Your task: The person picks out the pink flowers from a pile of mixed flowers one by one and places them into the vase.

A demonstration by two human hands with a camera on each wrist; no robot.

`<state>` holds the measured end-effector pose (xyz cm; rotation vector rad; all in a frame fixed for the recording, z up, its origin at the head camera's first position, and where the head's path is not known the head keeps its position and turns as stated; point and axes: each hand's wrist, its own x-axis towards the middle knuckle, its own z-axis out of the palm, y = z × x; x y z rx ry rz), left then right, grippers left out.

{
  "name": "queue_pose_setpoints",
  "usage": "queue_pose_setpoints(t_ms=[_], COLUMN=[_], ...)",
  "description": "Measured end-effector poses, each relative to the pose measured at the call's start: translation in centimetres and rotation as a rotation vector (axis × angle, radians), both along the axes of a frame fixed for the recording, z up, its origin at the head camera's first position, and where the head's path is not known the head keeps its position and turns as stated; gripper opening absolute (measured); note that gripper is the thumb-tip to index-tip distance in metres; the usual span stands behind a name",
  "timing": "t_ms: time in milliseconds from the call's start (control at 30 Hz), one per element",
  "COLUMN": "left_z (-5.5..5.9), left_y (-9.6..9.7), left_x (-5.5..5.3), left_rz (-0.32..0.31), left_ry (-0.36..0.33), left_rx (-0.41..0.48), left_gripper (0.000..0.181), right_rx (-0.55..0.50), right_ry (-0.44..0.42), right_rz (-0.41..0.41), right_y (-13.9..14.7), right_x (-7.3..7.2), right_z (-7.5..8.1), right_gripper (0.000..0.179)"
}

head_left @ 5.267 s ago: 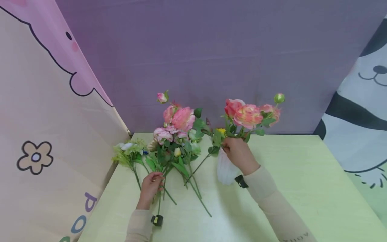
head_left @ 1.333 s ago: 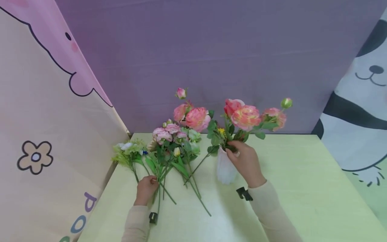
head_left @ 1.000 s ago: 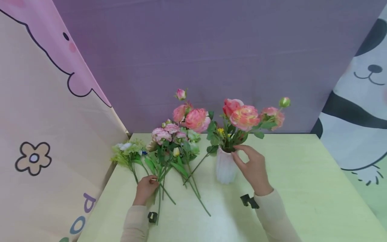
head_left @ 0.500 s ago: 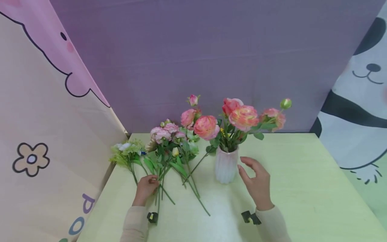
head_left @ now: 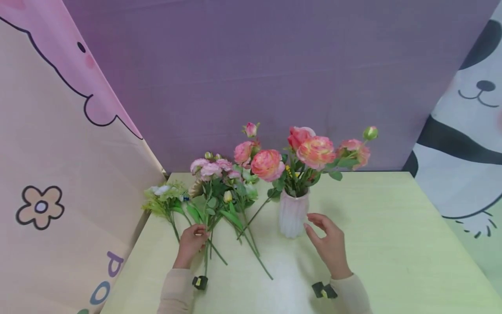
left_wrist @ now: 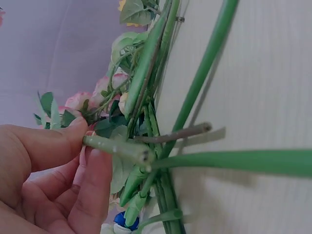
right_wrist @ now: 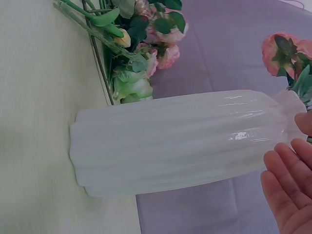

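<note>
My left hand (head_left: 191, 246) pinches a green flower stem (left_wrist: 117, 147) between thumb and fingers, low in the bunch of loose artificial flowers. Small pink blooms (head_left: 211, 169) rise above that hand. To the right stands a white, ribbed vase (head_left: 293, 214), upright, with coral-pink peonies (head_left: 317, 152) and a yellow flower in it. Another coral peony stem (head_left: 268, 165) leans out to the vase's left. Beside the vase's right wall is my right hand (head_left: 328, 246), its fingers loosely bent and holding nothing; the right wrist view shows its fingertips near the vase rim (right_wrist: 292, 105).
White and yellow-green flowers (head_left: 164, 194) lie at the table's left edge. A yellow tulip bud (head_left: 228, 196) and several bare stems (head_left: 256, 257) cross the table's middle. Behind the pale table (head_left: 392, 244) hangs a purple backdrop (head_left: 274, 78); printed cloths flank both sides.
The right hand has let go of the coral flowers at the vase's mouth and come down beside the vase. The coral peonies on the left have swung right. Lately the pink blooms shifted slightly up and left.
</note>
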<state>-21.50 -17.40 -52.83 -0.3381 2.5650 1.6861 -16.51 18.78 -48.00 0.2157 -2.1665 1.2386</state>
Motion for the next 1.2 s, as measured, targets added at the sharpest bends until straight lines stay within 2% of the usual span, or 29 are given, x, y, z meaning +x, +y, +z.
queue_pose_setpoints(t_ms=[200, 400, 600, 867, 1000, 1200], left_z=[0.4, 1.3, 2.0, 3.0, 3.3, 3.7], left_y=[0.3, 0.9, 1.8, 3.0, 3.7, 5.1], left_x=[-0.1, 0.2, 0.9, 1.9, 2.3, 2.9], left_rz=[0.029, 0.051, 0.059, 0.068, 0.053, 0.015], left_ry=[0.028, 0.101, 0.203, 0.261, 0.329, 0.476], left_rx=[0.037, 0.077, 0.115, 0.185, 0.194, 0.176], left_gripper=[0.026, 0.029, 0.028, 0.025, 0.023, 0.017], right_rx=[0.013, -0.019, -0.033, -0.020, -0.024, -0.052], right_ry=[-0.007, -0.037, -0.066, -0.079, -0.098, -0.103], right_rz=[0.023, 0.052, 0.076, 0.102, 0.125, 0.174], right_y=[-0.1, -0.3, -0.7, -1.2, -1.6, -2.1], right_x=[0.3, 0.5, 0.7, 0.8, 1.0, 1.1], right_z=[-0.6, -1.1, -1.6, -2.0, -1.9, -2.0], right_gripper=[0.028, 0.027, 0.026, 0.025, 0.023, 0.020])
